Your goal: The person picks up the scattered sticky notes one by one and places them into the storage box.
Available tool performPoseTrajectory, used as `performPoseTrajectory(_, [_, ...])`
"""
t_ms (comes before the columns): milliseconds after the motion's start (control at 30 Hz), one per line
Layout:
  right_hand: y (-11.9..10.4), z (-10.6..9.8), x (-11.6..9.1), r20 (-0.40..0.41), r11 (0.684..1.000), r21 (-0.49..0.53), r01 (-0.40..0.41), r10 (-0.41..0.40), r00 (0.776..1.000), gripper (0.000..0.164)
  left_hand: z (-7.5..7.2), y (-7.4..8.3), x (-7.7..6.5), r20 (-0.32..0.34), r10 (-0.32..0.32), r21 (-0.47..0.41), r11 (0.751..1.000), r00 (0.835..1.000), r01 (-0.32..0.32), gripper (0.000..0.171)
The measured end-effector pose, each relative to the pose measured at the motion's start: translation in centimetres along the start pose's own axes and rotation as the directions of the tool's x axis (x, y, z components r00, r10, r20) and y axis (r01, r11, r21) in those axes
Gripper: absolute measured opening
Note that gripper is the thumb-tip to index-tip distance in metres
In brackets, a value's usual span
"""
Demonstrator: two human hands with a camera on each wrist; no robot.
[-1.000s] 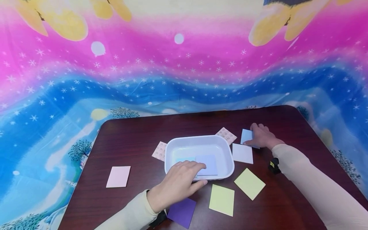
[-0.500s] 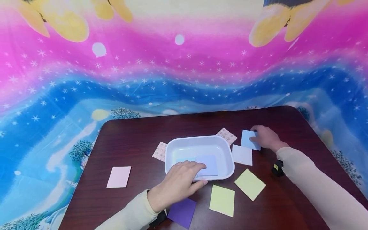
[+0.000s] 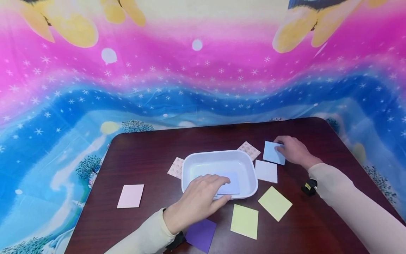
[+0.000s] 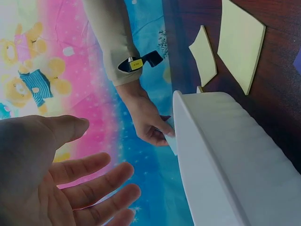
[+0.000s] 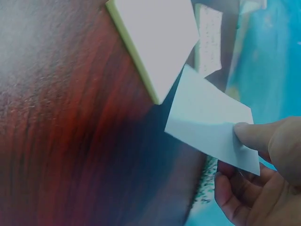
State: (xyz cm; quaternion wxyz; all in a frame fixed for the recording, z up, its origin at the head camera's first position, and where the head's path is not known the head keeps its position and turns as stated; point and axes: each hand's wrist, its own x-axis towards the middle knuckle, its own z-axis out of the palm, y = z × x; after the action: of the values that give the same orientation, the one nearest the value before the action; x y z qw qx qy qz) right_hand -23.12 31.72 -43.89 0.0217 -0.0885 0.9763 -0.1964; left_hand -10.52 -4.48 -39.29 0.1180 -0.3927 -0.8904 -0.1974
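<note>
Looks like the light blue square (image 3: 271,151) has shifted a touch toward the far left since the earlier frames, and the right hand (image 3: 296,151) that was spread over it a second ago now has it pinched at its right-hand edge. From the right wrist view you can see the thumb on the upper face with fingers curled underneath, and the square's tilted up off the table (image 3: 158,148). No real long axis to speak of since it's near enough square, so what counts is that its free side points left, toward the white tray (image 3: 218,152). It sits just off the tray's far right corner, with the tray lengthwise left to right, the patterned square (image 3: 249,151) in between and the white square (image 3: 266,171) right below it on the near side; can't tell if those two touch. Right hand's clearly the nearer one. Left hand (image 3: 201,195) is well apart, hovering over the tray's near side by the lilac square (image 3: 233,187), fingers loose and spread, holding nothing.
</note>
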Motion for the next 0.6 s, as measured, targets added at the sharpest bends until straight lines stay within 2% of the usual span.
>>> performPoseTrajectory(133, [-1.0, -0.6, -0.3, -0.033, 1.0, -0.008, 0.023, -0.023, 0.999, 0.024, -0.4, -0.1, 0.1, -0.013, -0.007, -0.001, 1.0, 1.0, 0.007, 0.035])
performPoseTrajectory(600, [-3.8, -2.5, -1.8, -0.106, 0.997, -0.053, 0.06, -0.065, 0.992, 0.021, -1.3, -0.9, -0.2, -0.001, -0.091, -0.026, 0.995, 0.996, 0.091, 0.037])
